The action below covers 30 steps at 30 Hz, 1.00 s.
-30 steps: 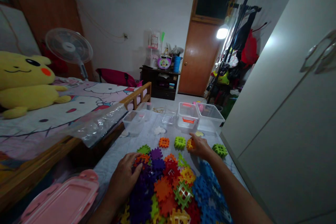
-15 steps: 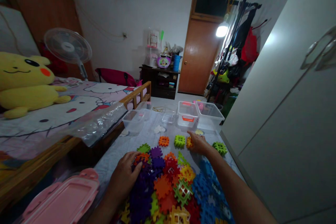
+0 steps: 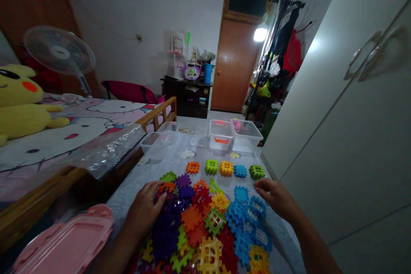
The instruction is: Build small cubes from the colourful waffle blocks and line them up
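Observation:
A heap of coloured interlocking plastic tiles (image 3: 205,227) lies on a pale cloth in front of me. My left hand (image 3: 144,209) rests with bent fingers on the purple and orange tiles at the heap's left edge. My right hand (image 3: 276,197) hovers with loosely curled fingers over the blue tiles at the right edge and holds nothing. Beyond the heap stands a row of separate pieces: orange (image 3: 192,167), green (image 3: 211,165), yellow-orange (image 3: 226,168), blue (image 3: 240,171) and green (image 3: 257,171).
A pink lid (image 3: 64,244) lies at lower left. Clear plastic boxes (image 3: 245,135) and smaller tubs (image 3: 154,145) stand past the row. A bed with a yellow plush toy (image 3: 19,107) and a fan (image 3: 59,51) is left; a white wardrobe (image 3: 346,128) is right.
My right hand let go of the yellow-orange piece in the row and drew back toward me to the blue tiles. The camera view shifted right. The left hand stayed on the heap.

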Tool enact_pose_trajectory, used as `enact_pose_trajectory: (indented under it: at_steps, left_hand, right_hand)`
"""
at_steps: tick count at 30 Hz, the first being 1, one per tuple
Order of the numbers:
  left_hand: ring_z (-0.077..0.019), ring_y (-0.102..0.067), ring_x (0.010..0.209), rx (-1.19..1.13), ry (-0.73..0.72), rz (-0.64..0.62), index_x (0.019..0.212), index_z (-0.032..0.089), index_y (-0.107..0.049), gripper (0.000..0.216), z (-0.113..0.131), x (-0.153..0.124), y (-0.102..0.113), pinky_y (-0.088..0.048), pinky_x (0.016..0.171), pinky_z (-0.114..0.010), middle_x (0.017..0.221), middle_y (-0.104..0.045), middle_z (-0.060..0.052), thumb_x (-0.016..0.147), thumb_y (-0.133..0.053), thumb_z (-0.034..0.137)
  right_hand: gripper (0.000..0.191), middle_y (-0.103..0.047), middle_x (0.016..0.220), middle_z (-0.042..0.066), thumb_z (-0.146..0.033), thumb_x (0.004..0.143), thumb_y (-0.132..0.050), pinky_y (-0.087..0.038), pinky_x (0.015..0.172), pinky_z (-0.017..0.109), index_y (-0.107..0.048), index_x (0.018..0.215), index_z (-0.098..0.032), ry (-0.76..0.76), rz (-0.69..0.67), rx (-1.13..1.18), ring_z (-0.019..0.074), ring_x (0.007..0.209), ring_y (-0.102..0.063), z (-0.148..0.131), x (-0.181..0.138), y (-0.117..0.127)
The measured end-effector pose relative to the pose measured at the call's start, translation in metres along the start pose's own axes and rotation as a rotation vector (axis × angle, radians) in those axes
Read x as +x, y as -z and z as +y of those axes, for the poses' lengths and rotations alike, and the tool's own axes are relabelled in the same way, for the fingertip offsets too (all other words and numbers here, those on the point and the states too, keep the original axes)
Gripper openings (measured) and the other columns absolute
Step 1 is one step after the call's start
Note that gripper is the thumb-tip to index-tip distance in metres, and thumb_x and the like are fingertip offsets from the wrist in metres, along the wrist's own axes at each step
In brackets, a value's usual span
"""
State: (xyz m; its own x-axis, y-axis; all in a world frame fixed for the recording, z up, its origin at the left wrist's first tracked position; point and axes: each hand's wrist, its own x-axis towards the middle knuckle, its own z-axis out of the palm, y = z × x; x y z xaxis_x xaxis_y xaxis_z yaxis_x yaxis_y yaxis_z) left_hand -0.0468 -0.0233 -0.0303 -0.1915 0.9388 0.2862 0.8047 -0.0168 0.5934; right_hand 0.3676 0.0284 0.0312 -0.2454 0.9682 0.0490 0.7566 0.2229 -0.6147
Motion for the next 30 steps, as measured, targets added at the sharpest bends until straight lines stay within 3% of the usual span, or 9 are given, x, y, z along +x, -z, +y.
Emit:
enact_pose_trajectory:
  at_steps: [4, 9, 14, 20, 25, 30]
  left_hand:
    - [-0.0251, -0.063, 0.105, 0.021, -0.011, 0.015, 0.106, 0.019, -0.066, 0.039, -0.001, 0.001, 0.001, -0.049, 0.098, -0.040, 0.110, -0.067, -0.009, 0.082, -0.049, 0.044]
    - [-0.0253, -0.063, 0.106, 0.013, 0.011, -0.018, 0.106, 0.019, -0.067, 0.040, 0.000, 0.001, 0.002, -0.048, 0.098, -0.040, 0.111, -0.067, -0.009, 0.082, -0.048, 0.045]
    - [-0.0252, -0.062, 0.107, -0.011, 0.044, -0.056, 0.108, 0.018, -0.066, 0.044, 0.001, 0.001, 0.003, -0.047, 0.099, -0.040, 0.112, -0.066, -0.010, 0.081, -0.047, 0.047]
    - [-0.0249, -0.063, 0.105, -0.025, 0.055, -0.060, 0.107, 0.019, -0.066, 0.043, -0.001, 0.002, 0.002, -0.049, 0.096, -0.039, 0.111, -0.066, -0.009, 0.080, -0.047, 0.047]
    - [-0.0246, -0.062, 0.107, -0.027, 0.047, -0.059, 0.108, 0.020, -0.066, 0.043, -0.004, 0.002, 0.002, -0.048, 0.098, -0.039, 0.113, -0.065, -0.008, 0.081, -0.048, 0.048]
    - [-0.0245, -0.064, 0.102, -0.033, 0.038, -0.044, 0.107, 0.020, -0.066, 0.043, -0.003, 0.002, 0.001, -0.050, 0.095, -0.039, 0.110, -0.066, -0.008, 0.080, -0.049, 0.049]
  right_hand:
    - [0.025, -0.069, 0.089, 0.006, -0.035, 0.083, -0.049, -0.049, 0.072, 0.032, -0.067, 0.091, -0.020, -0.033, -0.023, 0.039, 0.0214, 0.081, -0.064, 0.009, -0.028, -0.003]
    - [0.034, -0.063, 0.107, 0.007, -0.030, 0.071, -0.062, -0.048, 0.083, 0.032, -0.064, 0.103, -0.021, -0.020, -0.105, 0.008, 0.0229, 0.097, -0.059, 0.015, -0.036, -0.011]
    - [0.029, -0.059, 0.104, 0.007, -0.023, 0.071, -0.057, -0.045, 0.089, 0.033, -0.064, 0.099, -0.020, 0.007, -0.110, -0.015, 0.0227, 0.100, -0.057, 0.019, -0.035, -0.017]
    - [0.029, -0.059, 0.113, 0.008, -0.025, 0.069, -0.060, -0.039, 0.099, 0.037, -0.065, 0.097, -0.020, 0.044, -0.034, -0.039, 0.0253, 0.111, -0.053, 0.023, -0.033, -0.025]
    - [0.027, -0.069, 0.092, 0.007, -0.033, 0.076, -0.053, -0.048, 0.079, 0.032, -0.068, 0.094, -0.019, -0.023, 0.038, 0.017, 0.0233, 0.087, -0.063, 0.028, -0.028, -0.023]
    - [0.043, -0.072, 0.080, 0.007, -0.043, 0.084, -0.040, -0.049, 0.069, 0.031, -0.070, 0.099, -0.016, -0.142, 0.264, 0.133, 0.0227, 0.073, -0.065, 0.042, -0.020, -0.024]
